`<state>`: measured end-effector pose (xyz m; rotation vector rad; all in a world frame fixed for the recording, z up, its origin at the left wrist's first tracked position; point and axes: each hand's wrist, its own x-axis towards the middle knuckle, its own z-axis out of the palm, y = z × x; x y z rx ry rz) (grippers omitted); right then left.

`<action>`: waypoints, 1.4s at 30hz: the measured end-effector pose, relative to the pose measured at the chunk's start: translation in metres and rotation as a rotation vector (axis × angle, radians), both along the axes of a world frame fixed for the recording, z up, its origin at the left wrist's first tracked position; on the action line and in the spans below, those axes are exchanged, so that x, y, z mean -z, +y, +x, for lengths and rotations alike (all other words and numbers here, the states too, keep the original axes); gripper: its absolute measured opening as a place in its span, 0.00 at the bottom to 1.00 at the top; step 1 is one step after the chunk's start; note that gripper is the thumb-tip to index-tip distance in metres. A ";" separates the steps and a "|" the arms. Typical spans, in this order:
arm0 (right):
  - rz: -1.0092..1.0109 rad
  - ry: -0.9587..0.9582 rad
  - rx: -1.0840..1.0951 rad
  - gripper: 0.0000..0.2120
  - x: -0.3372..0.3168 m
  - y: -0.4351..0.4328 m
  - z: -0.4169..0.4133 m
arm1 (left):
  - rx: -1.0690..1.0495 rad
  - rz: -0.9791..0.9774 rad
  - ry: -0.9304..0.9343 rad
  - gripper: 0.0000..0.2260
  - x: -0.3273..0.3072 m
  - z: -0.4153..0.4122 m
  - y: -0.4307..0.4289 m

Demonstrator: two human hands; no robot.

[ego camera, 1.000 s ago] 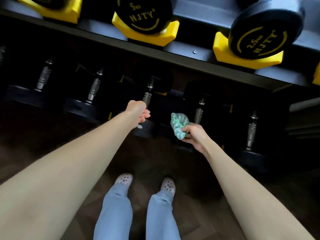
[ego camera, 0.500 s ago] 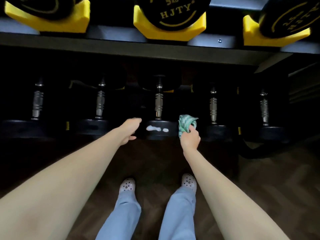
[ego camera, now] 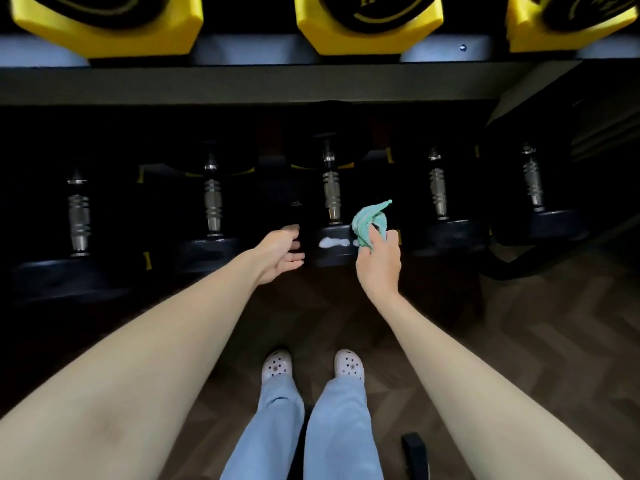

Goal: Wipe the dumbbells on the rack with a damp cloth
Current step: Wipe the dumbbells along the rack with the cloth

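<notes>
Where the middle dumbbell [ego camera: 331, 197] lies on the lower tier of the rack [ego camera: 242, 86], a crumpled green cloth [ego camera: 369, 221] is pinched in the right hand [ego camera: 379, 263] at the edge of its near head, marked by a white smear [ego camera: 334, 242]. The left hand [ego camera: 278, 252] is held loose and empty alongside; more dumbbells [ego camera: 213, 202] are ranged either side, under yellow cradles [ego camera: 104, 32].

Setting: gym weight area, judged from a two-tier rack [ego camera: 277, 84] carrying a row of black dumbbells [ego camera: 331, 188] with ridged steel handles on the lower shelf, more of them seated in yellow cradles [ego camera: 367, 41] above, dark herringbone floor [ego camera: 519, 323] below.
</notes>
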<state>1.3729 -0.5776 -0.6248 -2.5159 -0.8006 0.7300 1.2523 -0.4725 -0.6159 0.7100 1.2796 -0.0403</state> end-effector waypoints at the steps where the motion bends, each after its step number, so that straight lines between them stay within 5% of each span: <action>1: -0.006 -0.018 -0.043 0.20 -0.002 0.000 -0.002 | -0.015 -0.008 -0.008 0.20 0.000 0.000 0.000; 7: -0.091 -0.146 -0.394 0.21 -0.014 0.009 -0.022 | -0.107 -0.058 -0.048 0.21 -0.004 -0.002 -0.003; 18: -0.372 -0.013 -0.859 0.16 -0.020 0.038 -0.032 | -0.167 -0.016 0.069 0.21 -0.012 -0.015 0.004; 23: -0.569 0.395 -0.485 0.08 -0.032 0.038 -0.009 | -0.207 -0.007 0.087 0.22 -0.017 -0.020 0.014; 25: -0.402 0.735 -0.132 0.06 -0.035 0.026 0.006 | -0.237 -0.017 0.066 0.21 -0.019 -0.021 0.017; 27: -0.205 1.085 0.183 0.20 -0.040 0.015 0.019 | -0.229 -0.039 0.024 0.20 -0.022 -0.021 0.019; 29: -0.079 1.260 0.304 0.23 -0.049 0.011 0.024 | -0.132 -0.061 -0.048 0.19 -0.025 -0.021 0.021; 35: 0.053 1.392 0.329 0.19 -0.070 0.008 0.030 | 0.190 -0.093 -0.220 0.13 -0.051 -0.008 0.025; 38: 0.093 1.438 0.361 0.13 -0.072 0.009 0.038 | 0.182 0.114 -0.162 0.03 -0.054 0.006 0.024; 42: 0.093 1.379 0.468 0.06 -0.068 0.011 0.049 | 0.056 0.500 -0.058 0.07 -0.049 0.024 0.023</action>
